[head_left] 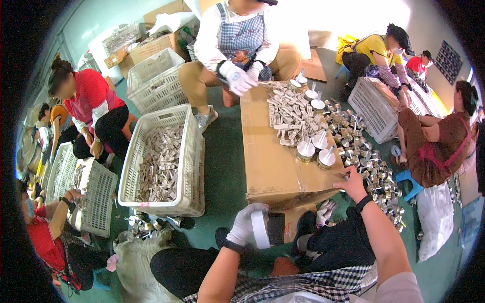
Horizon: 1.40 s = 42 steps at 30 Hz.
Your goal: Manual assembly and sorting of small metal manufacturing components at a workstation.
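My left hand (244,224), in a white glove, is closed round a roll of white tape (260,230) just in front of the cardboard box (283,177). At the box's near right corner is my bare right hand (354,186), its thumb and forefinger pinched together; what lies between them is too small to make out. On the box top, beyond my right hand, stand several round metal pieces with white discs and upright stems (326,157). Behind these lies a heap of flat grey metal clips (290,108).
A white crate (197,166) full of similar clips stands left of the box. Many round metal parts (371,166) cover the floor to the right. Across the box sits a co-worker with gloved hands (240,78); others work around crates. A white glove (326,212) lies by my knee.
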{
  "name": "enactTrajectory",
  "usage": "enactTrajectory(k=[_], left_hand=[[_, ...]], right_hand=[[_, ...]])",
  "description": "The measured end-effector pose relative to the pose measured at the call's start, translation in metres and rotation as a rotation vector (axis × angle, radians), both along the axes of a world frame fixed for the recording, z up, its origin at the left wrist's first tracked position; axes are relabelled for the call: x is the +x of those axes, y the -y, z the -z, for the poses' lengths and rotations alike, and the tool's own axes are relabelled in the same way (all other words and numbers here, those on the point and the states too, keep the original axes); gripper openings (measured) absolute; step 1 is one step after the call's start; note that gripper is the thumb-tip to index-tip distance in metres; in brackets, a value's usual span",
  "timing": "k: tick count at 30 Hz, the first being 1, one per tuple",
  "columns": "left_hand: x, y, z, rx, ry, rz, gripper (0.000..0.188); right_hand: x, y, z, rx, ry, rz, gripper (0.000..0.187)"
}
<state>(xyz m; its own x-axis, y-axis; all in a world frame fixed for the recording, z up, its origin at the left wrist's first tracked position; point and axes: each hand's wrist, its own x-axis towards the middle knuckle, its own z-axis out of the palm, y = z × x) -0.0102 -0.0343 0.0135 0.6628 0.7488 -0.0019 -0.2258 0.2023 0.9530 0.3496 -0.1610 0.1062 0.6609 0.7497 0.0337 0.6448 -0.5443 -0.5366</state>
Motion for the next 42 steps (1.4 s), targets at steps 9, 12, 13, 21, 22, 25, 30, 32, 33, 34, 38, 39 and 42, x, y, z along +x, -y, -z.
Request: enactTrajectory(k=[9,12,13,21,22,25,30,32,33,34,38,39,42], left_hand=[[-0.009,-0.002,-0.027,-0.486,0.078,-0.050,0.016],[-0.008,0.001,-0.024,-0.669,0.197,0.014,0.018],[-0.008,0.000,-0.022,-0.744,0.252,0.041,0.020],[-0.005,-0.007,-0.010,-0.687,0.171,0.087,0.021],[-0.004,-0.004,-0.010,-0.627,0.145,0.048,0.020],[-0.003,-0.002,-0.012,-0.554,0.142,-0.008,0.018],[-0.006,-0.007,-0.003,-0.624,0.137,0.035,0.018],[-0.005,-0.010,-0.003,-0.654,0.080,0.037,0.019],[-0.003,-0.009,-0.006,-0.659,0.105,0.020,0.017],[0.000,-0.007,-0.009,-0.665,0.129,0.003,0.016],[0.003,-0.016,-0.011,-0.912,0.166,0.042,0.015],[0.001,-0.018,-0.007,-0.795,0.149,0.046,0.016],[-0.002,-0.020,0.000,-0.233,0.032,0.086,0.016]], right_hand=[[0.006,0.002,0.003,0.017,-0.028,-0.002,0.070],[0.002,0.002,0.001,-0.001,-0.050,0.008,0.071],[0.001,0.002,0.001,-0.008,-0.049,0.011,0.071],[0.005,0.003,0.004,-0.020,-0.019,0.023,0.071],[0.005,0.004,0.006,-0.011,-0.023,0.017,0.071],[0.005,0.002,0.004,0.010,-0.029,0.005,0.070],[0.001,0.002,0.001,-0.012,-0.039,0.022,0.071],[0.002,0.003,0.002,-0.008,-0.050,0.029,0.071],[0.001,0.003,0.001,-0.006,-0.055,0.030,0.071],[0.001,0.004,0.001,-0.001,-0.062,0.027,0.071],[-0.004,0.004,-0.002,-0.013,-0.071,0.051,0.069],[-0.004,0.003,-0.003,-0.021,-0.071,0.058,0.069],[-0.003,0.005,-0.004,-0.015,-0.053,0.058,0.065]])
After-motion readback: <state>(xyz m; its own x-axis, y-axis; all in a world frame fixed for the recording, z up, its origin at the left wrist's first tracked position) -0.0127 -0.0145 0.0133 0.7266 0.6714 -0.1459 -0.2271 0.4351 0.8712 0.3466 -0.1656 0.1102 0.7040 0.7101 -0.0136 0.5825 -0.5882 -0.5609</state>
